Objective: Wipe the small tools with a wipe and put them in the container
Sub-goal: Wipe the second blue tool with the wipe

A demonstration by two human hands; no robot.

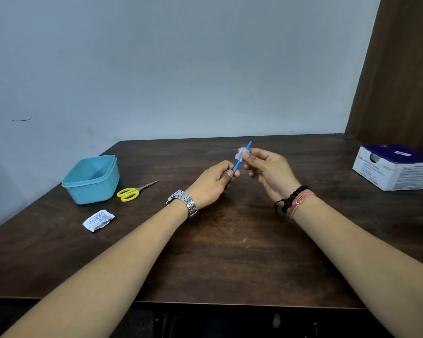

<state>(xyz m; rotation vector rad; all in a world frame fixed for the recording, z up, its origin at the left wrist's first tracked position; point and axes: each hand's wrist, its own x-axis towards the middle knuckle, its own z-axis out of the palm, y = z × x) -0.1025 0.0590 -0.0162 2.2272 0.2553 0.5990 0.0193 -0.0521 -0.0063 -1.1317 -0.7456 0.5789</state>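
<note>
The left hand [214, 182] pinches the lower end of a thin blue tool [241, 158] between thumb and curled fingers, holding it above the middle of the table [230, 252]. The tool slants up and to the right, with its upper tip free in the air. The right hand [266, 168] pinches a small white wipe [239, 153] around the upper part of the tool's shaft, thumb and forefinger closed on the wipe, the remaining fingers loosely curled. The two hands are near each other, apart, joined only by the tool. The left wrist carries a metal watch [185, 202]; the right wrist carries a black bead bracelet and a pink thread band [297, 201]. On the left side of the table stands an open light-blue container [91, 179]. Just beside it, to its right, lie yellow-handled scissors [132, 191], flat, with the blades pointing right and far. Nearer than the container lies a torn white wipe sachet [98, 219]. At the far right edge of the table sits a white and dark-blue box [396, 167] of swabs.
</note>
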